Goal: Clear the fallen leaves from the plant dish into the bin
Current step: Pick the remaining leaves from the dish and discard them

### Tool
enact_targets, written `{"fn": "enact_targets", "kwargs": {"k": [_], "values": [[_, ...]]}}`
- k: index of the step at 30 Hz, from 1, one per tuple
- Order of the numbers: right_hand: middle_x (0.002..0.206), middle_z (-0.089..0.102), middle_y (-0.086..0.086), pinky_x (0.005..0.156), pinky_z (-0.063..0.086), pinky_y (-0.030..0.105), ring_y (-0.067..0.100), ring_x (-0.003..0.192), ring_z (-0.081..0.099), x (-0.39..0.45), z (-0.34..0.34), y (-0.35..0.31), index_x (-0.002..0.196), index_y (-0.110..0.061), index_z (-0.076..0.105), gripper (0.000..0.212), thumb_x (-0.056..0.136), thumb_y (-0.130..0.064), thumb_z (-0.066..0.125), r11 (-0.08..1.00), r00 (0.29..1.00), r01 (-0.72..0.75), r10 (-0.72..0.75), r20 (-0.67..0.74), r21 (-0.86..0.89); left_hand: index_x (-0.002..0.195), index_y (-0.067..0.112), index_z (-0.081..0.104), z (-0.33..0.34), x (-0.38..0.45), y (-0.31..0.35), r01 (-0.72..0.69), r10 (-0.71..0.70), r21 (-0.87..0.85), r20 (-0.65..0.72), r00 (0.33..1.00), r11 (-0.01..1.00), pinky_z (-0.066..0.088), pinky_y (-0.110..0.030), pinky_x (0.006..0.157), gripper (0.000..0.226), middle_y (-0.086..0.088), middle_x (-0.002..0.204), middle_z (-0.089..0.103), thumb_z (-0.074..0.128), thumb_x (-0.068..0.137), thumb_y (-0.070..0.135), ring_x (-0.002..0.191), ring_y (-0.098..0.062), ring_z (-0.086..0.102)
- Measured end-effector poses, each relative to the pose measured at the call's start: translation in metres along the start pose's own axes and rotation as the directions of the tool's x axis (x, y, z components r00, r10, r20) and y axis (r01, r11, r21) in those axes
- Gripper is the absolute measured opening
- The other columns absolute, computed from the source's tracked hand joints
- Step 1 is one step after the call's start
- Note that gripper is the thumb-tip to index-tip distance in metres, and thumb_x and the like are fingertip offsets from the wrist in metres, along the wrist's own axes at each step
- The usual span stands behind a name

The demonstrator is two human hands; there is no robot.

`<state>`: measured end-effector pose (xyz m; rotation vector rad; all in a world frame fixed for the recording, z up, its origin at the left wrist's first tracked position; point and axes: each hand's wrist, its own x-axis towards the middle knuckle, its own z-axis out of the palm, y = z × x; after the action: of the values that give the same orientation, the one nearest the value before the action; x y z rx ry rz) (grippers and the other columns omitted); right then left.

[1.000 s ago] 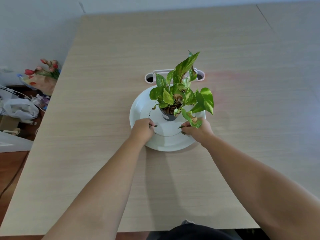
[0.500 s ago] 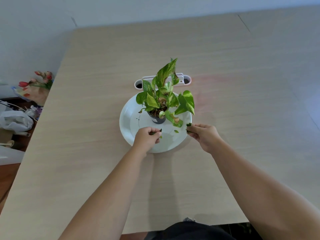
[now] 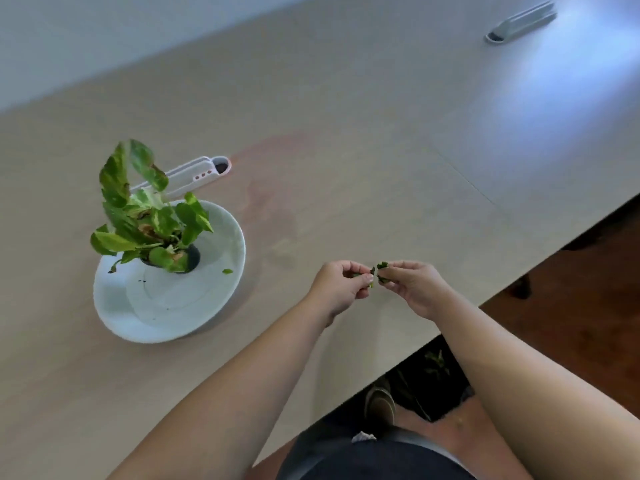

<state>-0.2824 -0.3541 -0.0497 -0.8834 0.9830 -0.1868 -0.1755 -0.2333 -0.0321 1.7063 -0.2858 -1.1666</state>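
Note:
A white plant dish point(image 3: 194, 317) sits on the wooden table at the left, with a small potted plant point(image 3: 149, 216) standing in it. One green leaf bit point(image 3: 227, 271) and a few dark specks lie in the dish. To its right, above the table, my left hand point(image 3: 341, 285) and my right hand point(image 3: 412, 287) meet fingertip to fingertip. Each pinches small green leaf pieces point(image 3: 380, 268). A dark bin point(image 3: 429, 382) with leaves inside shows on the floor under the table's edge.
A white cable port point(image 3: 194, 174) is set in the table behind the dish, and another point(image 3: 519, 24) lies at the far right. The table's edge point(image 3: 519, 282) runs diagonally beside my right hand. A shoe point(image 3: 379, 400) stands on the floor by the bin.
Both hands have left the dish and moved right, each carrying leaf pieces, and now meet above the table. My view has swung to the right, so the bin shows under the table.

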Motion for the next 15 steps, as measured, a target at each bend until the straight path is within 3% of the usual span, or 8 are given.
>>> {"fn": "enact_targets", "kwargs": {"k": [7,9,11,15], "values": [[0.081,0.068,0.016,0.076,0.055,0.028,0.025,0.077,0.066,-0.051,-0.152,0.017,0.084,0.004,0.068,0.008,0.078,0.008,0.07,0.999,0.947,0.036,-0.031,-0.319,0.009,0.08,0.019,0.066,0.133,0.004,-0.014,-0.006,-0.084,0.297,0.291,0.953,0.955,0.057,-0.024,0.072,0.012,-0.002,0.077,0.063,0.067,0.088,0.01,0.06,-0.01,0.059],[0.083,0.069,0.017,0.073,0.056,0.026,0.024,0.077,0.067,-0.064,-0.188,0.028,0.086,0.004,0.071,0.011,0.076,0.008,0.073,1.0,0.915,0.012,-0.019,-0.403,-0.021,0.079,0.022,0.066,0.17,0.006,-0.02,-0.022,-0.112,0.37,0.338,0.934,0.929,0.056,-0.023,0.07,0.012,-0.002,0.079,0.064,0.067,0.088,0.013,0.058,-0.009,0.06],[0.083,0.07,0.017,0.066,0.059,0.021,0.021,0.074,0.067,-0.067,-0.213,0.039,0.09,0.005,0.072,0.015,0.076,0.007,0.073,0.997,0.889,-0.036,0.002,-0.459,-0.065,0.077,0.023,0.066,0.196,0.009,-0.025,-0.027,-0.137,0.418,0.356,0.924,0.908,0.058,-0.031,0.079,0.014,-0.002,0.078,0.065,0.067,0.087,0.015,0.059,-0.011,0.062],[0.083,0.071,0.016,0.084,0.059,0.033,0.024,0.078,0.069,-0.06,-0.251,0.06,0.087,0.0,0.074,0.012,0.076,0.005,0.073,0.987,0.811,-0.146,0.082,-0.579,-0.064,0.08,0.014,0.064,0.237,0.017,-0.037,-0.005,-0.189,0.472,0.364,0.912,0.882,0.06,-0.034,0.079,0.011,-0.002,0.071,0.062,0.065,0.088,0.007,0.064,-0.013,0.061]]}}
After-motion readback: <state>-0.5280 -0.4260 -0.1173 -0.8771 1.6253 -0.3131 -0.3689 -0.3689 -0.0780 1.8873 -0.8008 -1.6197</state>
